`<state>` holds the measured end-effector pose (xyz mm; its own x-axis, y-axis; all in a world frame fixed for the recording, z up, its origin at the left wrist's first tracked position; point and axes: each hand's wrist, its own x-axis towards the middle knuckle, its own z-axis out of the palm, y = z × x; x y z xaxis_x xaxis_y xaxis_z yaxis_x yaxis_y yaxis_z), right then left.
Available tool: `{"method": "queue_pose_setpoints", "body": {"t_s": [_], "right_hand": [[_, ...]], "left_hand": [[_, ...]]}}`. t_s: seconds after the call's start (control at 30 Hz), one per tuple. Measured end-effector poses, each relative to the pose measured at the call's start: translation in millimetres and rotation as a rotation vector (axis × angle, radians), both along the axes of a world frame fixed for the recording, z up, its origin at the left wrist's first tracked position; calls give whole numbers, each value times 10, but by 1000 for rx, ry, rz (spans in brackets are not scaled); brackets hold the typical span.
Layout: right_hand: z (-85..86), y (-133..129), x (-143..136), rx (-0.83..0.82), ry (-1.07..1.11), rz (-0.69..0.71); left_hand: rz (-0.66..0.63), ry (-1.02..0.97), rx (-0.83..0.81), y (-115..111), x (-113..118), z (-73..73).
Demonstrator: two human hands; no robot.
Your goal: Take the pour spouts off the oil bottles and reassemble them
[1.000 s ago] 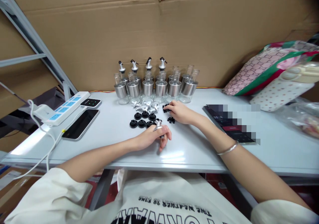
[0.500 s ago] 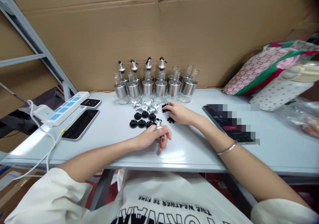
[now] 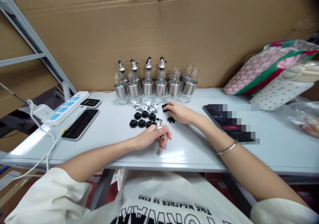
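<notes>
My left hand is closed round a silver pourer spout, whose tip stands up above the thumb. Up and to the right, my right hand bends its fingers down onto a small heap of black pieces. What its fingertips pinch, if anything, is too small to make out. More tiny black parts lie just below that hand. Several round black stoppers sit in rows left of my hands, one partly behind the left hand. Loose silver spouts are piled behind the stoppers.
Glass bottles with metal bands stand in two rows at the back; several rear ones carry pourers. On the left are a phone, a power strip and cables. A tablet-like screen, a spotted bottle and a bag lie right.
My right hand has shifted very slightly at the heap of black pieces. The left hand and the spout in it stay in place.
</notes>
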<state>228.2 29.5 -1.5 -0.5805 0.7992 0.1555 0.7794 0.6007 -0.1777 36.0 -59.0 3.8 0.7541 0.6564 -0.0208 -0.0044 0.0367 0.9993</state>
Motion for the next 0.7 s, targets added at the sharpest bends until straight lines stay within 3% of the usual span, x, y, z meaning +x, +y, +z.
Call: {"method": "queue_pose_setpoints", "body": {"t_s": [0.7], "right_hand": [[11, 5, -4, 2, -19, -4]], "left_hand": [[-8, 2, 2, 6, -8, -22]]}}
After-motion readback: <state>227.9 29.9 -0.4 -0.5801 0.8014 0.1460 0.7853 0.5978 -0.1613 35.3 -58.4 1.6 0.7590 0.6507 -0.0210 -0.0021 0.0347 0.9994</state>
